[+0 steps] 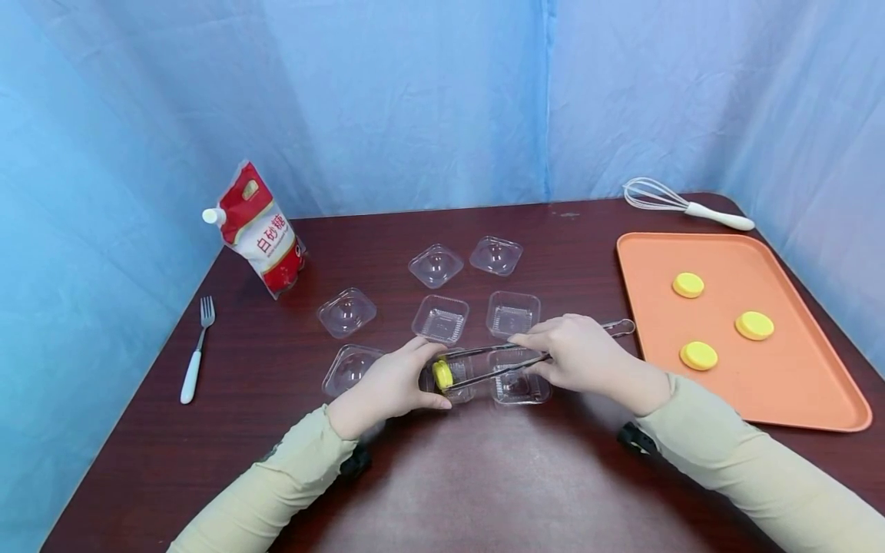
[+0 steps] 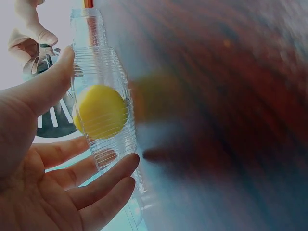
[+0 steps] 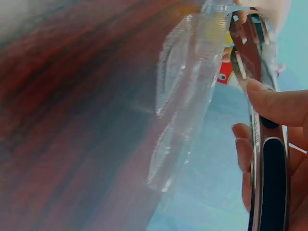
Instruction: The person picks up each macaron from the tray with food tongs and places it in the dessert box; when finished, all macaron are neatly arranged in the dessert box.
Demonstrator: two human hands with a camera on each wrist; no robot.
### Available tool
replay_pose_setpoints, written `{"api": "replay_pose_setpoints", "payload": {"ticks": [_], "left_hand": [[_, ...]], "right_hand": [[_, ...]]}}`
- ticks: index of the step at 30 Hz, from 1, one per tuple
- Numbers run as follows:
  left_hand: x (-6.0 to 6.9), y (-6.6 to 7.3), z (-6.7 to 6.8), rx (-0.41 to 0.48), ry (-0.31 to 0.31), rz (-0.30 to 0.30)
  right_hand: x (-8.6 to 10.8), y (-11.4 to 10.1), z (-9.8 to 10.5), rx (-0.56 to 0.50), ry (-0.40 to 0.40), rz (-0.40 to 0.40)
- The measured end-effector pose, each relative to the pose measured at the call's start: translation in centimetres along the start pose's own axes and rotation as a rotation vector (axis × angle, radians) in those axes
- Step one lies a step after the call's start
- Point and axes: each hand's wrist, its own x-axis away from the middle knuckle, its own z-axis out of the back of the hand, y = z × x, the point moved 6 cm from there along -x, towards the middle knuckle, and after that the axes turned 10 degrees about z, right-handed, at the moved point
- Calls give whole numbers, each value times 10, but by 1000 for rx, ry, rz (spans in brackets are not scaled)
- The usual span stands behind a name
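Note:
My left hand [image 1: 389,382] steadies a clear square container [image 1: 462,395], thumb on one side and fingers on the other. In the left wrist view a yellow disc [image 2: 101,111] shows through the wall of that container [image 2: 117,62]. The same disc [image 1: 443,375] looks tilted in the head view, between the tips of the metal tongs [image 1: 498,373]. My right hand [image 1: 577,357] grips these tongs around their arms; their black handle inlay shows in the right wrist view, with the thumb on the tongs [image 3: 273,183]. Whether the tips touch the disc, I cannot tell.
Three yellow discs lie on an orange tray [image 1: 781,384] at right, a whisk [image 1: 719,215] behind it. Several clear containers [image 1: 513,313] and domed lids [image 1: 347,312] surround my hands. A red-white bag [image 1: 266,234] and a fork [image 1: 196,353] are at left.

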Motion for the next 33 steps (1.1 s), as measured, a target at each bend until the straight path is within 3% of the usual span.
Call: {"api": "replay_pose_setpoints", "payload": {"ticks": [14,28,33], "left_hand": [[1,0,2,9,18,-19],[0,0,3,16,13,-28],[-1,-2,1,14,2,-10]], "right_hand": [[-18,-13,7,85,-163,-87],[-11,-4,5,56,-104,-120],[-11,-4,6,33,-123,-125]]}}
